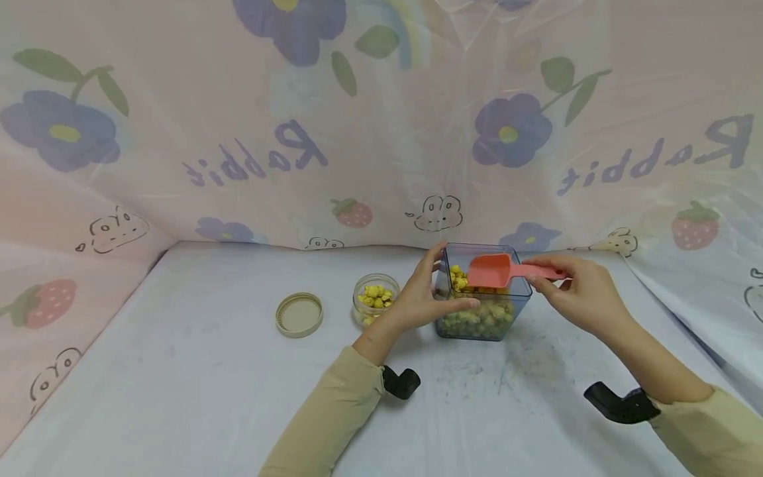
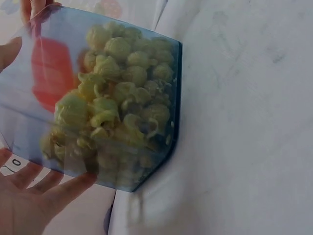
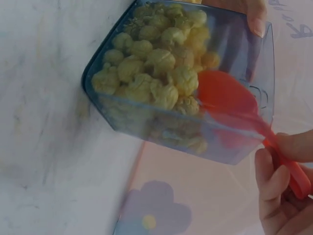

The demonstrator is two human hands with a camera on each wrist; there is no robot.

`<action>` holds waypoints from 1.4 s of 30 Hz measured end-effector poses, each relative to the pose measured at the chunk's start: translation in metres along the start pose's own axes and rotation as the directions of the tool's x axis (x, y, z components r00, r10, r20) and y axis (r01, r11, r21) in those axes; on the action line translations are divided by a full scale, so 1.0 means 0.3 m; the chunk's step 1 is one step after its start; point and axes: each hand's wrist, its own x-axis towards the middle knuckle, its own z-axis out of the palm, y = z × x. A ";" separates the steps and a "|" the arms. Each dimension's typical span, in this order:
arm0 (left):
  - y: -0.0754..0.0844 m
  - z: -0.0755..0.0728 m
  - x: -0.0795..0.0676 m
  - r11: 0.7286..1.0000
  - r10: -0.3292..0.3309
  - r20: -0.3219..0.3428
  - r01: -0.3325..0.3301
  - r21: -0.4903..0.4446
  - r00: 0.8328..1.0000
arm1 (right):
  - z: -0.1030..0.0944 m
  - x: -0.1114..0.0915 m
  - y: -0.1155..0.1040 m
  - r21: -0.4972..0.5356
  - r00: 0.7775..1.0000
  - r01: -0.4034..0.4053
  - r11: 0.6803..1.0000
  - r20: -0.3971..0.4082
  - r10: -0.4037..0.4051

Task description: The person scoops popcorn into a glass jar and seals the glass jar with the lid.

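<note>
A clear bluish plastic container [image 1: 477,317], partly filled with yellow popcorn [image 2: 117,88], stands on the table. My left hand [image 1: 417,295] holds it at its left side, the thumb across the front and the fingers toward the back. With my right hand [image 1: 581,291] I grip the handle of a red scoop [image 1: 490,271]. The scoop's bowl is inside the container's mouth, touching or just above the popcorn; no popcorn shows on its visible face. In the right wrist view the red scoop [image 3: 227,93] is seen through the container wall, beside the popcorn.
Left of the container, partly behind my left wrist, stands a small round clear jar [image 1: 375,295] with popcorn in it. A round beige lid [image 1: 299,315] lies farther left. Behind the white tabletop [image 1: 197,371] hangs a printed curtain [image 1: 381,152].
</note>
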 end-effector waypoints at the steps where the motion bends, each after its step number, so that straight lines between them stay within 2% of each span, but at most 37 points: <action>1: 0.000 0.001 0.001 1.000 0.001 0.000 -0.001 0.001 1.000 | 0.002 0.002 -0.002 -0.002 1.000 -0.004 1.000 0.009 0.004; 8: -0.001 0.004 0.005 1.000 0.002 -0.005 -0.002 0.004 1.000 | 0.014 0.032 -0.020 -0.014 0.997 -0.012 1.000 0.076 0.013; 15: 0.001 0.005 0.000 1.000 -0.011 -0.003 0.011 -0.005 1.000 | 0.027 0.068 -0.012 0.073 0.988 0.002 0.997 0.155 -0.013; 19: 0.000 0.006 0.000 1.000 -0.015 0.001 0.015 -0.012 1.000 | 0.018 0.074 -0.004 0.078 0.979 -0.004 0.997 0.204 -0.013; 22: -0.002 0.005 0.002 1.000 -0.011 0.000 0.011 -0.017 1.000 | 0.012 0.076 0.000 0.062 0.976 0.029 0.998 0.213 -0.042; 27: -0.006 0.003 0.004 1.000 -0.008 -0.002 0.008 -0.015 1.000 | 0.009 0.092 0.008 0.047 0.967 0.139 0.989 0.208 -0.146; 33: 0.000 0.007 0.003 1.000 -0.008 0.001 0.008 -0.016 1.000 | -0.026 0.102 0.029 0.148 0.944 0.134 0.980 0.282 -0.172; 37: 0.002 0.002 0.002 1.000 -0.002 -0.008 0.002 -0.020 1.000 | -0.035 0.092 0.041 0.173 0.932 0.209 0.962 0.263 -0.250; 42: -0.002 0.002 0.002 1.000 -0.002 -0.005 0.002 -0.004 1.000 | -0.024 0.080 0.038 0.134 0.930 0.250 0.959 0.242 -0.276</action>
